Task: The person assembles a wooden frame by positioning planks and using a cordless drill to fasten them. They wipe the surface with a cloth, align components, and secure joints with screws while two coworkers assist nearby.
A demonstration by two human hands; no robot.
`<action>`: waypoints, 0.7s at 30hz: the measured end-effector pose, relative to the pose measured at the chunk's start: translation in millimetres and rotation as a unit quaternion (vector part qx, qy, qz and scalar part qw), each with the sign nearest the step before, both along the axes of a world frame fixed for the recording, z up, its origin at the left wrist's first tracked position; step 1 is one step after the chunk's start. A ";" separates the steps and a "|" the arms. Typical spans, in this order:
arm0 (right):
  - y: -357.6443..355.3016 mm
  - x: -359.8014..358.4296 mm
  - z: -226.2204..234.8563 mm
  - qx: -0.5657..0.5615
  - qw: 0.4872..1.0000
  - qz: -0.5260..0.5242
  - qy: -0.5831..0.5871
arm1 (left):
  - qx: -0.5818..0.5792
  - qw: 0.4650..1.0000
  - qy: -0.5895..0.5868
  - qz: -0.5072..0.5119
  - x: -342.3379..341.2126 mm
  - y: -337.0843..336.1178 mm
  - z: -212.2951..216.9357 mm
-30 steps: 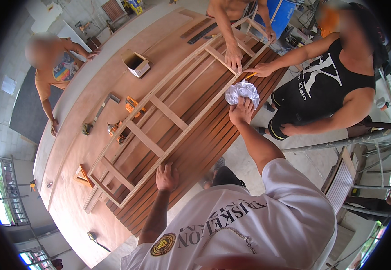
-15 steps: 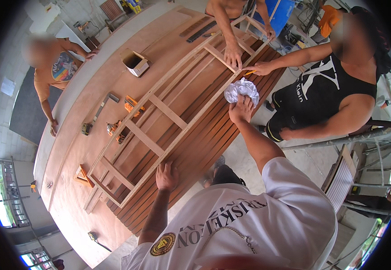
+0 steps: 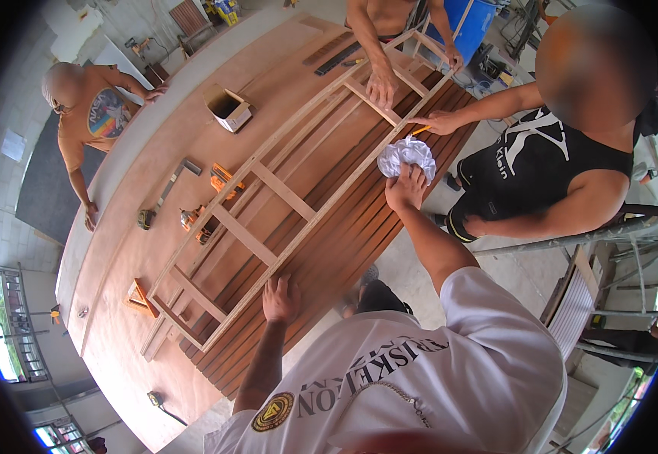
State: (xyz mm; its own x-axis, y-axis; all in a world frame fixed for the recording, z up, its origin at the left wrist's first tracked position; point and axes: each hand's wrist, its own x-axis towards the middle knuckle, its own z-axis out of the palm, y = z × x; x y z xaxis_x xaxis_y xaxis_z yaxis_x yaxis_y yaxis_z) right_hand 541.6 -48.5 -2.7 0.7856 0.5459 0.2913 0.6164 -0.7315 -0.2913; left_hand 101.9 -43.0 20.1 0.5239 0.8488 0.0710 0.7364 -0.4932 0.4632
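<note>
A long ladder-like wooden frame (image 3: 291,247) lies over a row of brown slats (image 3: 344,227). My left hand (image 3: 280,300) rests palm down on the slats, open, its fingertips at the frame's near rail. Farther right, my right hand (image 3: 407,187) lies with spread fingers on a crumpled white bundle (image 3: 403,154); whether it is cloth or plastic I cannot tell. Just beyond the bundle, a co-worker's hand (image 3: 441,122) holds a yellow pencil (image 3: 421,130) and points a finger at the rail. Another person's hand (image 3: 381,85) hovers over the frame's far end.
On the large curved plywood surface (image 3: 117,250) lie an open box (image 3: 229,110), a square (image 3: 180,181), a tape measure (image 3: 146,219), an orange power tool (image 3: 225,180), a drill (image 3: 191,218) and an orange triangle (image 3: 140,296). A person (image 3: 94,113) leans at the far left edge.
The co-worker's pencil hand has drawn back slightly from the rail, with a finger now extended. The other person's hand has lifted off the frame and shifted left. My hands have barely moved.
</note>
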 end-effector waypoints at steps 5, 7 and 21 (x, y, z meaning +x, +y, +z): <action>0.0 -0.5 -0.3 0.007 1.000 -0.001 -0.001 | 0.008 1.000 -0.004 -0.007 -1.6 -0.1 -1.0; -0.3 0.0 -1.1 0.008 1.000 0.000 -0.001 | 0.008 1.000 -0.002 -0.010 -2.3 -0.4 -1.4; -1.0 0.6 -3.5 0.022 1.000 0.005 -0.009 | 0.012 1.000 -0.007 -0.013 -1.9 0.3 -1.4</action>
State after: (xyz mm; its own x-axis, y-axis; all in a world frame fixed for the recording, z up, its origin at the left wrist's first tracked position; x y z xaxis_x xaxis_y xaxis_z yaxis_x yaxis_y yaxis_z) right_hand 542.2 -49.5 -6.2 0.7744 0.5404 0.3290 0.6293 -0.7118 -0.3120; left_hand 100.0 -42.7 18.7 0.5449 0.8328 0.0981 0.7167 -0.5233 0.4610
